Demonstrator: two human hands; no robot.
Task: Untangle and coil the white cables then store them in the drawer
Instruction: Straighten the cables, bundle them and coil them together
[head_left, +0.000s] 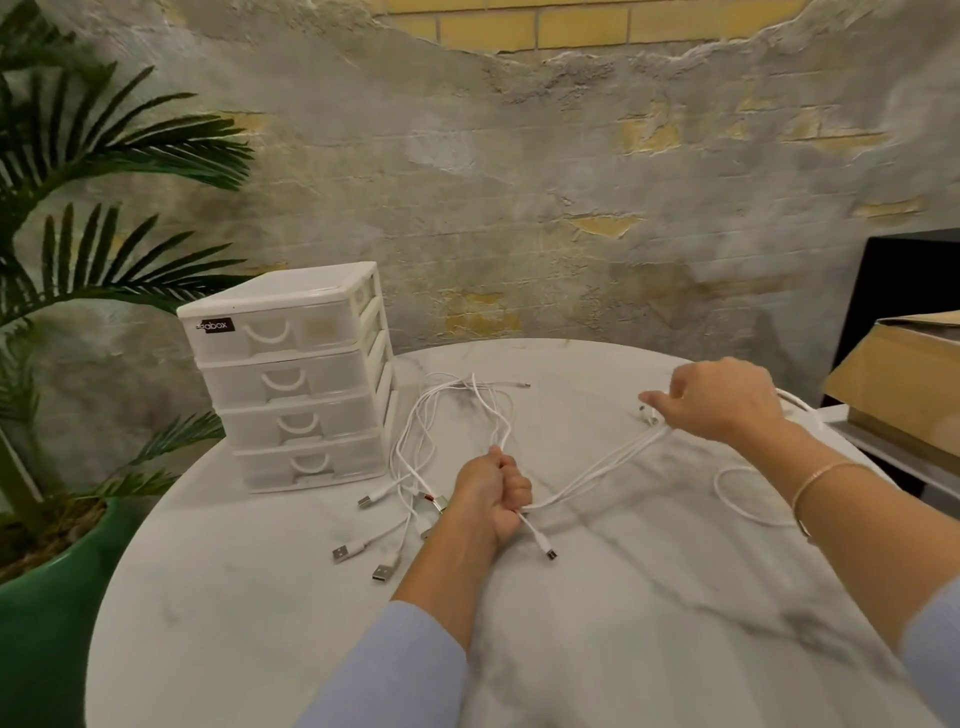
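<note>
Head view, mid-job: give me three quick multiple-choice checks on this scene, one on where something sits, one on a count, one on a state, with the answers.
1. Where does the white plastic drawer unit stand on the round marble-look table?
A. At its far left edge
B. At its near right edge
C. In its centre

2. How many drawers does the unit show?
A. Two
B. Four
C. Six

3. What is the left hand doing?
A. Lying flat and open on the table
B. Gripping a bunch of the white cables
C. Pulling a drawer handle

Answers:
1 A: the unit stands at the table's far left, beside the potted green palm.
2 B: four curved handles are stacked one above another.
3 B: its fingers are curled round the cables, while the right hand holds strands stretched out to the right.
</note>
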